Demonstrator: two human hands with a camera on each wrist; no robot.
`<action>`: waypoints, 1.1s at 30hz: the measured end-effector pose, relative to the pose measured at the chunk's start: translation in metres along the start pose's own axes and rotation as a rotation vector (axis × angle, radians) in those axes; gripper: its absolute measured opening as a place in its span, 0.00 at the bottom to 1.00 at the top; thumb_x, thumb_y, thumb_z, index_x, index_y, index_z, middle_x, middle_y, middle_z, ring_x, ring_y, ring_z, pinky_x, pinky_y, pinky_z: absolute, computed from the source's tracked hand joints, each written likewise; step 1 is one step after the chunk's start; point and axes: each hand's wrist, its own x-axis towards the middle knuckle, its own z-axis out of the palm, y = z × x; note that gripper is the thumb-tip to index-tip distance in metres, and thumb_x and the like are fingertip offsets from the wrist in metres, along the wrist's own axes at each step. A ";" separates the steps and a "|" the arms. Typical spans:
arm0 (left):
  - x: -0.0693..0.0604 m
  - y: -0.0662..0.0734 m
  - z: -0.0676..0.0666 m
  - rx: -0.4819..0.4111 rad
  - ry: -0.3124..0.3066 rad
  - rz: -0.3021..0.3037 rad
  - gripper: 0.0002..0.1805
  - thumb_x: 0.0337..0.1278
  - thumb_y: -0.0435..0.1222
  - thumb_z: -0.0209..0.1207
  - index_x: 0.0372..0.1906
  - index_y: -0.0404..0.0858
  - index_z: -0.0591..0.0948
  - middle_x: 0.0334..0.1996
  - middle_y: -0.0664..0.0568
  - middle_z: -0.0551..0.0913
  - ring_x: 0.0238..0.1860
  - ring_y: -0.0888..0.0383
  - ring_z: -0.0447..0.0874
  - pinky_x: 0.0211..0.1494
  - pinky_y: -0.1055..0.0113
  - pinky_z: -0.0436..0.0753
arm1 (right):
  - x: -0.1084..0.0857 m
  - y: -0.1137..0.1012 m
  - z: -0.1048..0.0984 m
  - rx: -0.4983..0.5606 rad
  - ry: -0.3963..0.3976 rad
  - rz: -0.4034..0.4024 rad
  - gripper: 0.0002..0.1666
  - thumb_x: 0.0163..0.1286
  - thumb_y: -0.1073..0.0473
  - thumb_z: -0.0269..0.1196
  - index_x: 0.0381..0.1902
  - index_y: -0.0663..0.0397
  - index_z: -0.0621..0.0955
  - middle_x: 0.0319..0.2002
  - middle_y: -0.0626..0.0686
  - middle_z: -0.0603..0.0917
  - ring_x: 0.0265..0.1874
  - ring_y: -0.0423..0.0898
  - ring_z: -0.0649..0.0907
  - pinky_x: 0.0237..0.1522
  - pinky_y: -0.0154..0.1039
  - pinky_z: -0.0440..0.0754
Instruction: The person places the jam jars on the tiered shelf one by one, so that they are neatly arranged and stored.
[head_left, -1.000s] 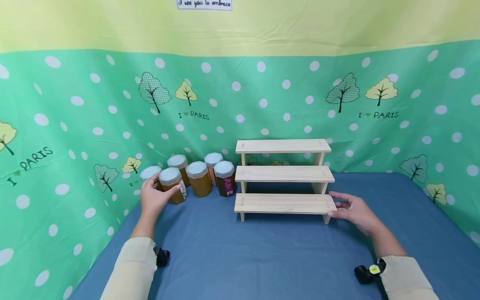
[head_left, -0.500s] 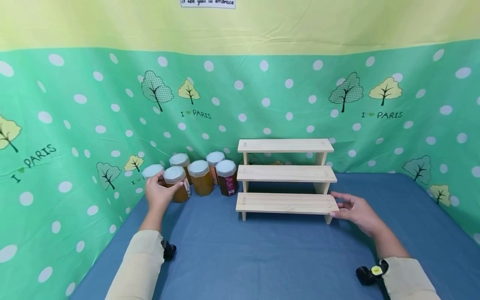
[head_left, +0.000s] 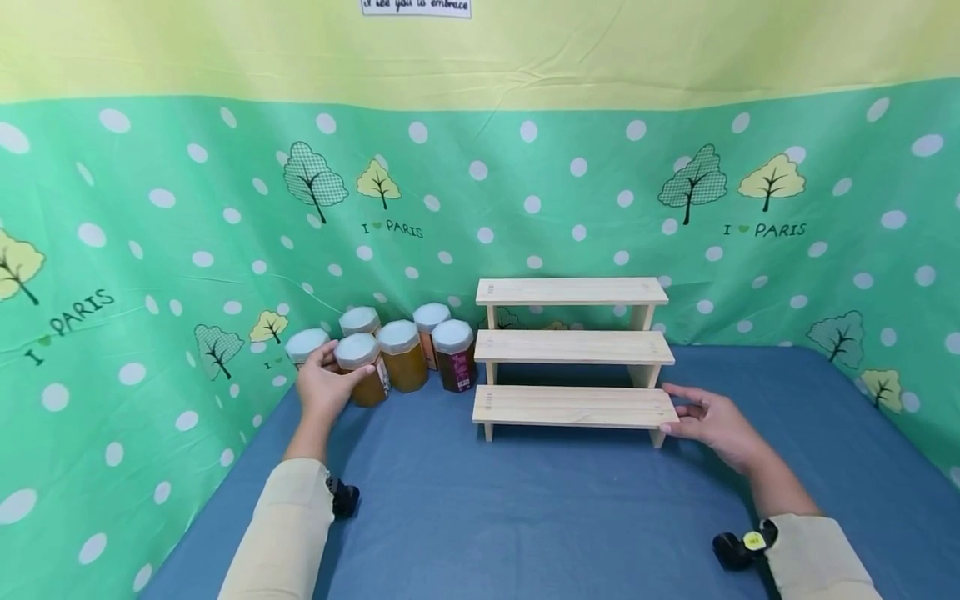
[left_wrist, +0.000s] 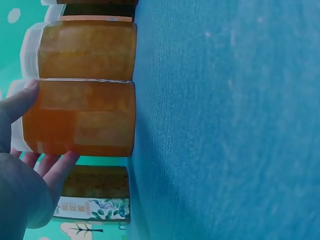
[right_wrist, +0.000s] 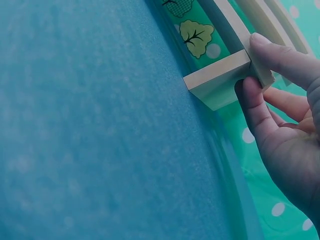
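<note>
My left hand (head_left: 322, 393) grips a white-lidded jar of amber contents (head_left: 367, 388) near its top. In the left wrist view the thumb lies on one side of the jar (left_wrist: 82, 120) and the fingers on the other. It stands upright on the cloth, close against another amber jar (head_left: 405, 368). A further jar (head_left: 306, 342) is partly hidden behind my left hand. On the right, my right hand (head_left: 714, 429) pinches the right end of the lowest board of a three-step wooden shelf (head_left: 573, 402). The right wrist view shows thumb and finger on that board's end (right_wrist: 250, 62).
More white-lidded jars stand at the back left, including a dark one (head_left: 454, 367) beside the shelf's left side. A blue cloth (head_left: 525, 517) covers the table. Behind it hangs a green and yellow printed curtain (head_left: 525, 167).
My left hand has shifted the gripped jar slightly to the right, up to the neighbouring amber jar. The right hand keeps its hold on the shelf. The head view has shifted slightly.
</note>
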 end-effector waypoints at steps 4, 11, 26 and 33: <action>-0.001 0.000 0.000 -0.018 -0.014 0.002 0.44 0.40 0.40 0.78 0.66 0.35 0.72 0.54 0.40 0.79 0.54 0.45 0.78 0.56 0.52 0.78 | 0.000 -0.001 0.000 -0.010 -0.004 -0.004 0.49 0.60 0.56 0.72 0.71 0.71 0.61 0.52 0.70 0.79 0.44 0.49 0.84 0.42 0.34 0.82; -0.008 0.000 -0.005 -0.031 -0.036 -0.007 0.44 0.38 0.41 0.78 0.66 0.37 0.74 0.53 0.42 0.78 0.53 0.47 0.78 0.56 0.53 0.78 | 0.001 0.000 0.001 0.004 0.007 0.018 0.50 0.59 0.56 0.73 0.71 0.71 0.61 0.51 0.69 0.80 0.42 0.48 0.85 0.41 0.34 0.82; -0.024 0.000 -0.016 -0.028 -0.051 -0.010 0.44 0.38 0.44 0.78 0.66 0.43 0.75 0.54 0.46 0.80 0.52 0.53 0.79 0.47 0.72 0.80 | 0.002 0.000 0.001 0.004 0.001 0.021 0.51 0.59 0.56 0.73 0.71 0.71 0.61 0.53 0.70 0.79 0.45 0.51 0.84 0.43 0.35 0.81; -0.032 0.006 -0.018 -0.012 -0.066 0.014 0.44 0.38 0.48 0.78 0.66 0.43 0.75 0.55 0.45 0.81 0.51 0.54 0.80 0.41 0.80 0.77 | 0.000 -0.001 0.002 -0.023 0.012 0.030 0.49 0.62 0.53 0.71 0.71 0.70 0.62 0.55 0.70 0.78 0.46 0.52 0.83 0.46 0.39 0.81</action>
